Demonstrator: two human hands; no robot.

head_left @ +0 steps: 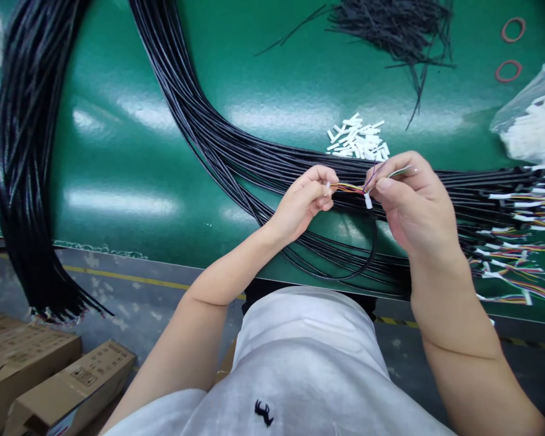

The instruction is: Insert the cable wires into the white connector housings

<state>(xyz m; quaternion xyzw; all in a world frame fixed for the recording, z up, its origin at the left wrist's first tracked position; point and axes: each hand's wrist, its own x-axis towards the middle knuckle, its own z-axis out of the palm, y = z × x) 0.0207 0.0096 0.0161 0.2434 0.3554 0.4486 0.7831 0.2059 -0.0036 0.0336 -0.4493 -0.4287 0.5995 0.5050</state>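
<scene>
Here, in the head view, the left hand (305,198) pinches colored wires (349,188) by a white end (328,188) half hidden in its grip; the right hand (411,200) pinches loose strands (397,172), their tips hard to make out. The wires are above the black cable bundle (258,151), cropped at the top; beyond it, white tubes (358,140) lie piled.
</scene>
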